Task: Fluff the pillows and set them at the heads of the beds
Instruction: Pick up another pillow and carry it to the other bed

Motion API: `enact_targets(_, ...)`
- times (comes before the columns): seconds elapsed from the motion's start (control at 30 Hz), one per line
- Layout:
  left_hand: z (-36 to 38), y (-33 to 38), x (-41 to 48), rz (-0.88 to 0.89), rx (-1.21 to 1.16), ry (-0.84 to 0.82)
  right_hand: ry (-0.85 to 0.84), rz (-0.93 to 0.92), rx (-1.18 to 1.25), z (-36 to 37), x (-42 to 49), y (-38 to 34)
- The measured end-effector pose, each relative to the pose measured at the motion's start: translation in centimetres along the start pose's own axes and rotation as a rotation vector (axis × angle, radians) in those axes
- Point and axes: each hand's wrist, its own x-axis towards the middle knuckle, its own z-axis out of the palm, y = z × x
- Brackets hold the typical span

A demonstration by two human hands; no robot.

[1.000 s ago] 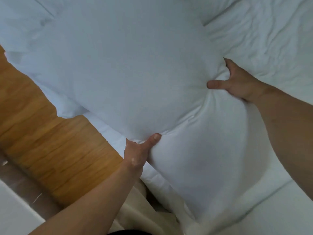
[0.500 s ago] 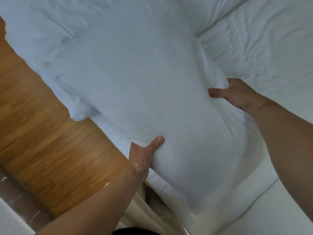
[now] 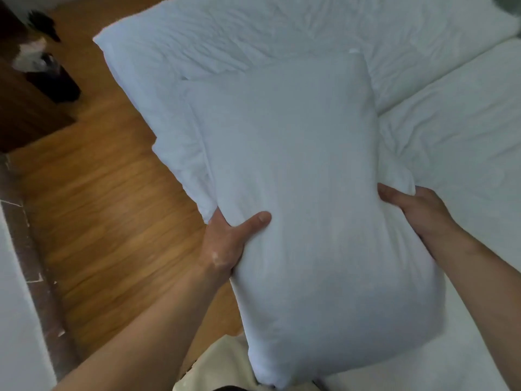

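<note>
A plump white pillow (image 3: 304,198) fills the middle of the head view, held lengthwise over the bed's left edge. My left hand (image 3: 228,241) grips its left side, thumb pressed into the cover. On the right side my right hand (image 3: 414,207) pinches the fabric, fingers partly hidden behind it. A second white pillow (image 3: 225,38) lies flat beyond it, across the head of the bed. The white bed sheet (image 3: 456,131) spreads out to the right.
Wooden floor (image 3: 98,193) runs along the left of the bed. A dark wooden piece of furniture (image 3: 25,103) with a black object and something pale on it stands at the far left. A wall with a brown skirting (image 3: 31,263) borders the near left.
The pillow has come down and toward me and looks narrower and plumper. Both hands have shifted along its sides. The view has pulled back, showing the second pillow and the furniture.
</note>
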Motion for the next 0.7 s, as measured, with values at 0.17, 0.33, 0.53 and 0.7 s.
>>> enact_targets(0.17,-5.8,7.5,-1.7,0.134,0.121,0.063,-0.046,-0.075,0.164,4.6,-5.2,-5.5)
enact_targets(0.33,-13.7,12.8,-2.3,0.173,0.215,0.109,-0.099,-0.118,0.24,11.6,-8.8,-9.0)
enact_targets(0.53,-24.4,14.7,0.3,0.096,0.251,0.222,-0.128,-0.154,0.18,22.1,-11.2,-11.8)
enact_targets(0.7,-32.1,15.6,2.8,0.102,0.265,0.196,-0.203,-0.161,0.127,31.0,-11.7,-15.2)
